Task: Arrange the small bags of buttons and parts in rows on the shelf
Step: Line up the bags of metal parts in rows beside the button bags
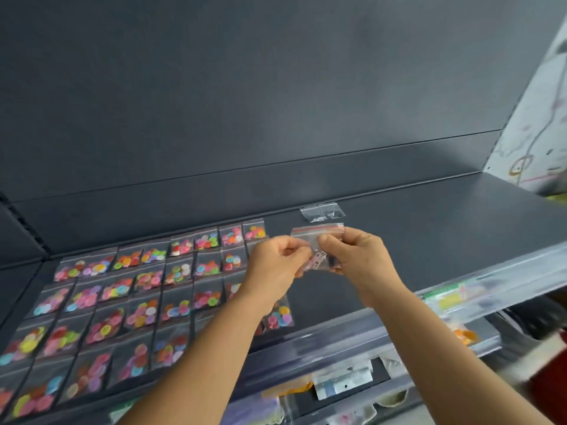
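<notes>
Nearest the camera, our two bare forearms reached up and forward over the dark shelf (445, 216). Taking that shelf as our landmark and going from its left end, we saw rows of small clear bags of coloured buttons (101, 305) lying flat on it, edge to edge, from its front lip back toward its rear wall and covering its left half. Above the middle of the shelf our left hand (276, 265) had its fingers curled, pinching the left side of a small clear zip bag (317, 240) with a red seal line; small pale and dark parts showed inside. Our right hand (352, 253) pinched the same bag from its right side, thumb in front, so the bag hung between both hands, off the shelf surface. Behind the hands, near the shelf's rear wall, two more clear bags (322, 212) with dark parts lay side by side. Below the shelf's front lip, lower shelves (352, 381) held blurred packets.
</notes>
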